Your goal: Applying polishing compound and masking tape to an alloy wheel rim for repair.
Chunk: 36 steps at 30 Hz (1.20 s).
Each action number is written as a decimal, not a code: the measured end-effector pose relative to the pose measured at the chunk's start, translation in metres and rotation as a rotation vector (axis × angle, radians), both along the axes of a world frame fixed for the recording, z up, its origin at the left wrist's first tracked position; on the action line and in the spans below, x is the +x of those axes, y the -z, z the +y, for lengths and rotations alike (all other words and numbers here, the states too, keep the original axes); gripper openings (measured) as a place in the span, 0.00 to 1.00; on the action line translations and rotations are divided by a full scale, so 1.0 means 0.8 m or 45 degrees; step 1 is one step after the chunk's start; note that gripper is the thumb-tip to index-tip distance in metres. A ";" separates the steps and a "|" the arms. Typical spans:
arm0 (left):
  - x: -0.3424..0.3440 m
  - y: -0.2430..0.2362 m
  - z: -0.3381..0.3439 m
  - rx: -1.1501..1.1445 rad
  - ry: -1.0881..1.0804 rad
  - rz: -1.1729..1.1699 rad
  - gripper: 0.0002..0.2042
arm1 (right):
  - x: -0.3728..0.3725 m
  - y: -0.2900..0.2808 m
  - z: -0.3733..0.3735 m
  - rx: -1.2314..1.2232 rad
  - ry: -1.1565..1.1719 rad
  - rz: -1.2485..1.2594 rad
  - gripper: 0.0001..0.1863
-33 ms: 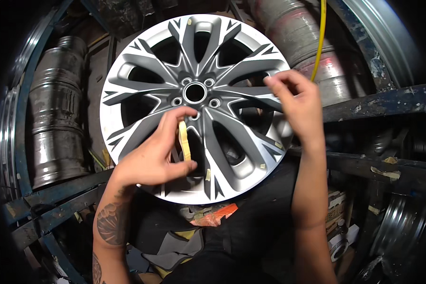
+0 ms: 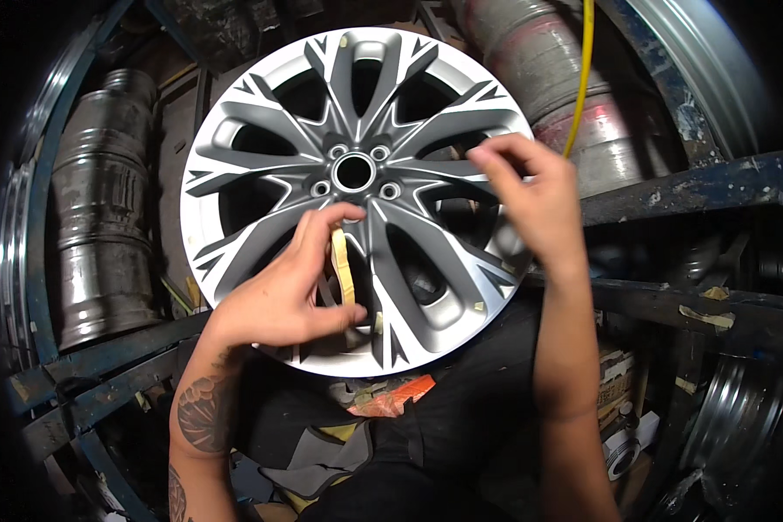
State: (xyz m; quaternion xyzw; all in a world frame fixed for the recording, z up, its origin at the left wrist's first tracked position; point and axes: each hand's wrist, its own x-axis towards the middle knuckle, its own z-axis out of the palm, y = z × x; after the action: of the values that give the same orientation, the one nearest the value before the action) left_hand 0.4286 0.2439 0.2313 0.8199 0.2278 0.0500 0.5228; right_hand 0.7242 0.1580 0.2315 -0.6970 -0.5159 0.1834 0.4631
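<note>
Wheel [image 2: 357, 137]: face up at our lap [image 2: 470, 374], perhaps so both hands can reach it.
Tape [image 2: 343, 265]: yellow, edgewise over the wheel's near side, presumably for handiness.
Left hand [image 2: 274, 296]: grip curled wide round the tape.
Right hand [image 2: 541, 202]: grip nearly pinched above the wheel's right side; we cannot tell if it holds anything.

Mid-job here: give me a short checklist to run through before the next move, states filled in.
1. Pale yellow tape roll, seen edge-on, held in bare left hand: ok.
2. Tape piece pinched in bare right hand: cannot tell, fingertips too blurred.
3. Both hands clear of round silver-and-grey metal wheel in this view: not ok, both overlap it.
4. Small pale yellow tape patch on the wheel's lower right: ok, present.
5. Thin yellow hose apart from the wheel: ok.
</note>
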 end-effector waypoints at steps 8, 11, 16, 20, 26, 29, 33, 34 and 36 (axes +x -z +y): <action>0.038 0.000 -0.023 0.192 -0.079 -0.162 0.41 | -0.047 0.018 -0.004 0.196 -0.627 0.089 0.09; 0.048 0.005 -0.023 0.169 -0.084 -0.206 0.40 | -0.051 0.012 -0.012 0.215 -0.663 0.147 0.08; 0.050 0.001 -0.026 0.202 -0.116 -0.211 0.41 | -0.052 0.004 -0.022 0.143 -0.683 0.140 0.09; 0.052 0.006 -0.028 0.295 -0.166 -0.252 0.41 | -0.059 0.016 -0.024 0.392 -0.606 -0.131 0.15; 0.059 0.013 -0.035 0.312 -0.350 -0.242 0.40 | -0.092 0.026 -0.030 0.229 -0.395 -0.016 0.15; 0.059 0.020 -0.038 0.416 -0.403 -0.309 0.41 | -0.102 0.030 -0.020 0.316 -0.340 0.065 0.10; 0.063 0.004 -0.038 0.281 -0.461 -0.318 0.40 | -0.101 0.029 -0.015 0.459 -0.286 0.118 0.09; 0.064 0.002 -0.037 0.224 -0.489 -0.329 0.40 | -0.102 0.026 -0.014 0.500 -0.237 0.137 0.10; 0.069 0.011 -0.039 0.155 -0.512 -0.427 0.39 | -0.100 0.026 -0.013 0.513 -0.225 0.135 0.12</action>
State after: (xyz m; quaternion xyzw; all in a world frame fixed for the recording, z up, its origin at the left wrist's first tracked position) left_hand 0.4838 0.2128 0.2227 0.7684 0.2929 0.3014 0.4825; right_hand 0.6439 0.1474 0.2103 -0.5318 -0.5760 0.1530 0.6016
